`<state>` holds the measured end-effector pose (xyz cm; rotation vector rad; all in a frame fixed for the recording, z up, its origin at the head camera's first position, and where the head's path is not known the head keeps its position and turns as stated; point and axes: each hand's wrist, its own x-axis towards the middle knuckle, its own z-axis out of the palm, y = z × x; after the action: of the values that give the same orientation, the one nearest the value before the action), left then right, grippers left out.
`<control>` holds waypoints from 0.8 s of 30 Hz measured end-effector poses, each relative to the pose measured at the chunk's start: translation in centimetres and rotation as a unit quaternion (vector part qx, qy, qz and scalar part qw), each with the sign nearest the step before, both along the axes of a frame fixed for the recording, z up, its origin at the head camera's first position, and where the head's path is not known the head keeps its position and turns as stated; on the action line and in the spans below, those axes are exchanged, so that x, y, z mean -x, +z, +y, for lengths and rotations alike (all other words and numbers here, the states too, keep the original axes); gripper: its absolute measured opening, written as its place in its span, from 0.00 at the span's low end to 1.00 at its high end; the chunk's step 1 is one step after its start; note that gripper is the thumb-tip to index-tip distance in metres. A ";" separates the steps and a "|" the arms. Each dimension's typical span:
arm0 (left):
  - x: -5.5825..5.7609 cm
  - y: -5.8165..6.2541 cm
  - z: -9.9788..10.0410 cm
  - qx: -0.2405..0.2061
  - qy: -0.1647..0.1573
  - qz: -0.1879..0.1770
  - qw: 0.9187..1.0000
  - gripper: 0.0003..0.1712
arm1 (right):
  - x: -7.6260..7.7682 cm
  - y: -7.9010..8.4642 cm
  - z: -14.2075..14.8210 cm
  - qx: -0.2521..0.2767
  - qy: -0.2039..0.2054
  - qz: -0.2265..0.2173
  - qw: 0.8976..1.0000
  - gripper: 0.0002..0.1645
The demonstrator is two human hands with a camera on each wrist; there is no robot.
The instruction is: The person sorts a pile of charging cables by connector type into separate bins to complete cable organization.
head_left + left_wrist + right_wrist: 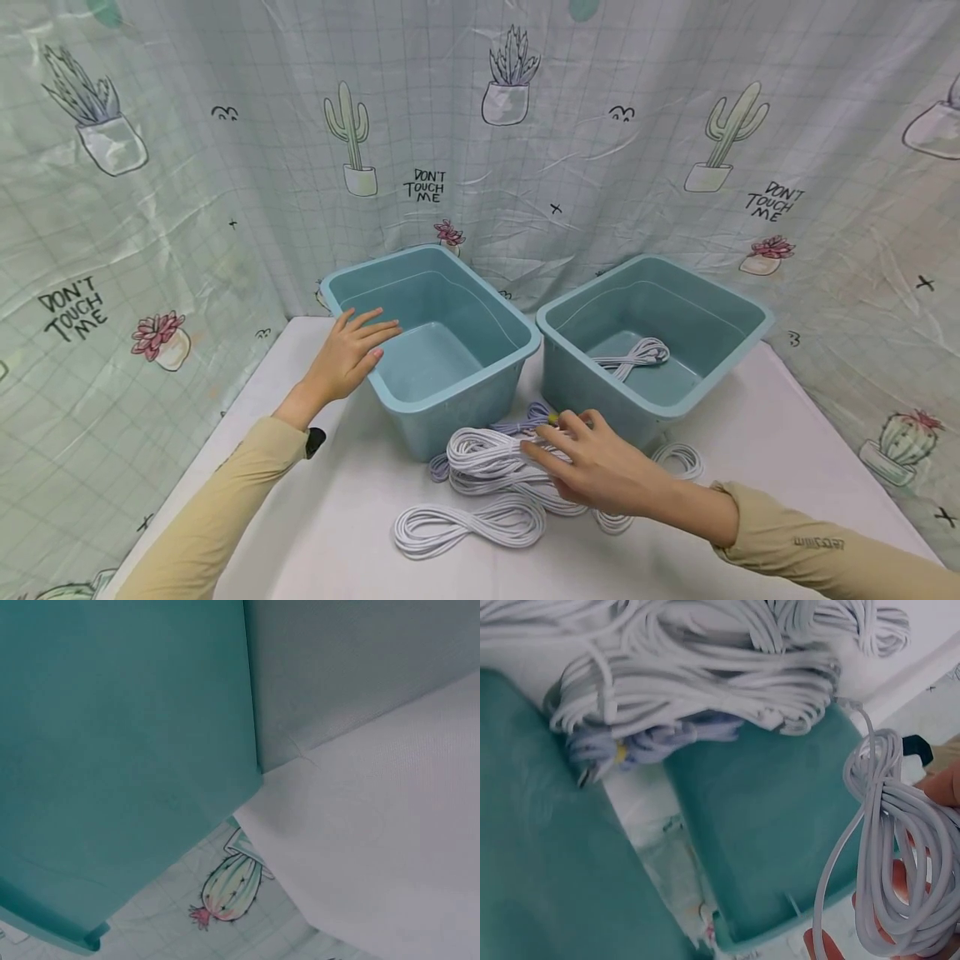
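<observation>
My left hand (341, 354) lies with its fingers extended over the near-left rim of the left teal bin (450, 400). That bin's outer wall (120, 742) fills much of the left wrist view. My right hand (600, 467) grips a white bundled cable (877, 900) between thumb and fingers, above the other cables in front of the bins. A figure-eight white cable bundle (468, 527) lies nearest on the table. Behind the held cable is a purplish cable bundle (660, 742) with a yellow tie. More white bundles (697, 690) are piled beside it.
The right teal bin (600, 392) stands next to the left one, with a white cable bundle (637, 357) inside. Another white coil (678, 460) lies at its near base. A patterned curtain (480, 167) encloses the white table (337, 533) at the back and sides.
</observation>
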<state>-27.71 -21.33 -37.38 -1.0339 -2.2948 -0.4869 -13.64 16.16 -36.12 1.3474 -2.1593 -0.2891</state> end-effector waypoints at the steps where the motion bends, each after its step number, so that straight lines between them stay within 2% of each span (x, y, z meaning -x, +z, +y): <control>1: 0.0 0.0 0.0 -0.001 -0.001 0.000 1.000 0.36 | 0.0 0.3 0.2 -0.001 0.000 0.002 1.000 0.34; 3: 0.0 -0.1 0.1 -0.003 -0.002 -0.002 1.000 0.37 | 0.0 0.9 0.5 -0.003 0.002 0.008 1.000 0.38; 5: 0.0 -0.1 0.1 -0.004 -0.001 -0.002 1.000 0.37 | 0.0 1.6 0.8 -0.005 0.004 0.010 1.000 0.37; 9: 0.0 0.0 0.0 -0.003 0.001 -0.004 1.000 0.36 | 0.3 3.0 1.7 -0.005 0.012 0.021 1.000 0.22; 13: -0.1 0.1 0.0 0.001 0.002 -0.006 1.000 0.35 | 0.5 4.2 2.4 -0.002 0.020 0.038 0.999 0.29; 24: -0.2 0.1 0.0 -0.002 0.001 -0.001 1.000 0.35 | 1.2 7.0 4.5 0.005 0.031 0.061 0.998 0.27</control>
<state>-27.49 -21.30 -37.26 -1.0294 -2.2949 -0.4909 -14.83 20.65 -29.07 1.3537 -2.0124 -0.3261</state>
